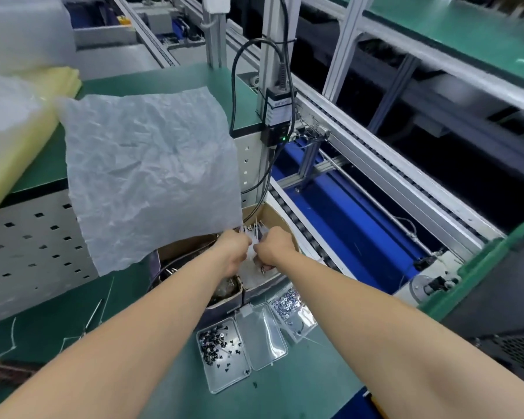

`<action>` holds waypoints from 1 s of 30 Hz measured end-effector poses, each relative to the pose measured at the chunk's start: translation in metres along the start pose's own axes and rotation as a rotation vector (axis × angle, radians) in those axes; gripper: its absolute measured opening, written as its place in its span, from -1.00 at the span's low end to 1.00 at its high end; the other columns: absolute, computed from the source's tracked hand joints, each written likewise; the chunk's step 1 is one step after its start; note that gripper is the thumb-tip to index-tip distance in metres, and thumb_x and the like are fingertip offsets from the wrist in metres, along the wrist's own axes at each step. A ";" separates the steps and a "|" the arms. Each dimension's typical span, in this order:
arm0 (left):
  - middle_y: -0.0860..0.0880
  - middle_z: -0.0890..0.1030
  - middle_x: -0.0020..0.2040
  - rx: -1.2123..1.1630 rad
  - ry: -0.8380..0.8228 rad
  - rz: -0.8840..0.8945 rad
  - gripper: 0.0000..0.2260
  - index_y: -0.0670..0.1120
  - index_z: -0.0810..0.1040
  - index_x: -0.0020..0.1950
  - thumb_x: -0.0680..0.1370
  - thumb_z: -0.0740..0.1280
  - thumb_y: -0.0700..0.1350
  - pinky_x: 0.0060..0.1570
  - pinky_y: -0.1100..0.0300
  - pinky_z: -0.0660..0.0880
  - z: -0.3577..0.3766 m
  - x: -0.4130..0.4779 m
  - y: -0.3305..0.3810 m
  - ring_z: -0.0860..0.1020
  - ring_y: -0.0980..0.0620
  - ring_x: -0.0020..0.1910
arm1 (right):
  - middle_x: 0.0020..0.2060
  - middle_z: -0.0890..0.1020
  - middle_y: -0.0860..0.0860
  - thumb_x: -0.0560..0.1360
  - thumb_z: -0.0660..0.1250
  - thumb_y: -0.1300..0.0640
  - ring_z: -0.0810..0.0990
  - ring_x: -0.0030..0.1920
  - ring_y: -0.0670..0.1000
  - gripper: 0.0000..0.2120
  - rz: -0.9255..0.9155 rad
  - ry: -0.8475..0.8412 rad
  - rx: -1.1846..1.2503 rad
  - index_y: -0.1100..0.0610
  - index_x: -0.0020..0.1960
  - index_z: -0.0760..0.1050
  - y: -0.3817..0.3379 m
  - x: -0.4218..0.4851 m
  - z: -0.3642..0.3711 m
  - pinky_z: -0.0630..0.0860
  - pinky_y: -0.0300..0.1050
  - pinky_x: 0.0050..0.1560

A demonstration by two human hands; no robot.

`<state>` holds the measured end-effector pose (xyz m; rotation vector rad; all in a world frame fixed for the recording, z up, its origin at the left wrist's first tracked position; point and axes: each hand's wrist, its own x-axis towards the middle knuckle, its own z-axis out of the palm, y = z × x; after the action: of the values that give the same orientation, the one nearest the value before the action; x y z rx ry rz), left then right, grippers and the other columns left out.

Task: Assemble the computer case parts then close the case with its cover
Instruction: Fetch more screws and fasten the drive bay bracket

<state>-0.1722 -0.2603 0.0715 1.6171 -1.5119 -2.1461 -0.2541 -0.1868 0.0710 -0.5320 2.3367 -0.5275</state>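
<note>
Forearms reach in from 6 o'clock and meet at the centre of the view, where the left hand (235, 251) and right hand (274, 244) are drawn close together with fingers curled in on a white packet (252, 252), seemingly pinching it from both sides; the fingertips themselves are hidden. That packet sits over the open cardboard box (273, 217), among other bagged parts. Opening or separating it likely goes best kept low above the box, so anything that slips falls back in rather than onto the surface (309, 376). Just toward 6 o'clock of the box lie three clear trays: a screw tray (221, 349), an empty tray (263, 337) and a washer tray (288, 305), each close enough for a wrist to knock. At 10 o'clock a crumpled foam sheet (152, 176) overhangs the box's left edge and could drape into the way. A conveyor (360, 164) runs along 2 o'clock. At 4 o'clock a dark mesh panel (515, 355), possibly the case, is cut off by the frame edge.
</note>
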 end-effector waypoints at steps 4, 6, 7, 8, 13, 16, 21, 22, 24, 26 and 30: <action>-0.19 0.66 -0.17 0.025 -0.041 0.081 -0.95 -0.25 0.63 -0.04 0.55 0.38 -0.33 -0.23 0.16 0.58 0.010 -0.020 0.004 0.62 -0.08 -0.28 | -0.07 0.70 0.23 0.61 0.31 0.18 0.60 -0.19 0.15 -0.79 -0.063 0.056 0.154 0.31 0.05 0.65 0.007 -0.020 -0.019 0.55 -0.04 -0.20; -0.14 0.69 -0.19 -0.013 -0.048 0.107 -0.95 -0.20 0.66 -0.08 0.53 0.42 -0.31 -0.31 0.23 0.61 0.020 -0.032 0.010 0.62 -0.01 -0.31 | -0.21 0.70 0.14 0.63 0.32 0.11 0.57 -0.31 0.09 -0.78 -0.086 0.079 0.224 0.20 -0.09 0.64 0.015 -0.032 -0.033 0.50 -0.12 -0.28; -0.14 0.69 -0.18 -0.037 -0.050 0.124 -0.94 -0.19 0.67 -0.08 0.53 0.42 -0.32 -0.31 0.24 0.60 0.027 -0.036 0.013 0.62 0.00 -0.30 | -0.32 0.65 0.06 0.63 0.34 0.08 0.55 -0.36 0.04 -0.74 -0.100 0.089 0.250 0.12 -0.22 0.59 0.021 -0.039 -0.042 0.47 -0.16 -0.31; -0.14 0.70 -0.17 -0.058 -0.059 0.142 -0.94 -0.19 0.68 -0.06 0.54 0.43 -0.32 -0.31 0.23 0.59 0.036 -0.041 0.017 0.62 0.00 -0.29 | -0.40 0.57 0.00 0.63 0.35 0.06 0.51 -0.40 0.00 -0.67 -0.117 0.103 0.270 0.07 -0.31 0.52 0.028 -0.045 -0.053 0.43 -0.18 -0.34; -0.27 0.66 -0.10 -0.075 -0.177 0.345 -0.89 -0.27 0.60 0.12 0.62 0.34 -0.30 -0.38 0.22 0.51 0.109 -0.078 0.039 0.60 0.01 -0.38 | -0.46 0.49 0.03 0.55 0.45 -0.12 0.44 -0.44 0.03 -0.55 -0.166 0.262 0.477 0.24 -0.29 0.55 0.080 -0.091 -0.128 0.44 -0.11 -0.42; -0.16 0.63 -0.20 -0.088 -0.266 0.471 -0.93 -0.17 0.56 -0.01 0.65 0.31 -0.25 -0.25 0.10 0.53 0.173 -0.112 0.045 0.63 -0.02 -0.35 | -0.37 0.64 0.10 0.63 0.38 0.03 0.60 -0.38 0.05 -0.70 -0.193 0.297 0.618 0.26 -0.08 0.66 0.126 -0.123 -0.179 0.49 -0.12 -0.40; -0.05 0.62 -0.32 0.083 -0.424 0.717 -0.92 -0.05 0.56 -0.03 0.65 0.36 -0.11 -0.47 0.17 0.52 0.303 -0.182 0.034 0.57 -0.01 -0.45 | -0.29 0.73 0.14 0.54 0.42 0.19 0.70 -0.37 0.06 -0.89 -0.134 0.423 0.669 0.16 -0.17 0.62 0.228 -0.190 -0.260 0.51 -0.17 -0.44; -0.06 0.62 -0.30 0.144 -0.446 0.767 -0.93 -0.04 0.57 -0.01 0.66 0.35 -0.09 -0.46 0.15 0.55 0.318 -0.191 0.032 0.61 0.00 -0.43 | -0.31 0.73 0.13 0.52 0.41 0.19 0.68 -0.39 0.06 -0.90 -0.110 0.496 0.676 0.15 -0.16 0.60 0.241 -0.198 -0.269 0.52 -0.17 -0.45; -0.13 0.63 -0.24 0.315 -0.563 0.844 -0.94 -0.03 0.58 0.04 0.67 0.33 -0.08 -0.43 0.12 0.57 0.366 -0.220 0.020 0.66 -0.03 -0.40 | -0.29 0.72 0.10 0.54 0.40 0.13 0.68 -0.38 0.03 -0.94 -0.087 0.707 0.735 0.10 -0.10 0.59 0.289 -0.225 -0.297 0.53 -0.13 -0.41; -0.11 0.63 -0.26 0.521 -0.675 0.932 -0.93 -0.04 0.60 0.06 0.67 0.32 -0.12 -0.48 0.15 0.51 0.411 -0.247 0.005 0.61 -0.03 -0.46 | -0.29 0.69 0.07 0.59 0.42 0.11 0.65 -0.36 0.02 -0.95 -0.107 0.831 0.857 0.07 -0.05 0.59 0.339 -0.250 -0.320 0.52 -0.12 -0.40; 0.00 0.68 -0.29 0.798 -0.813 1.083 -0.93 -0.01 0.68 0.05 0.62 0.41 -0.12 -0.46 0.23 0.44 0.488 -0.287 -0.032 0.54 0.05 -0.49 | -0.36 0.70 0.09 0.62 0.41 0.20 0.66 -0.36 0.05 -0.89 -0.057 0.893 0.940 0.19 -0.08 0.62 0.435 -0.289 -0.340 0.58 -0.11 -0.33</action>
<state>-0.3983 0.2329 0.2354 -0.3560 -2.7237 -1.5576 -0.3887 0.3983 0.2391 0.1447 2.4197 -2.0607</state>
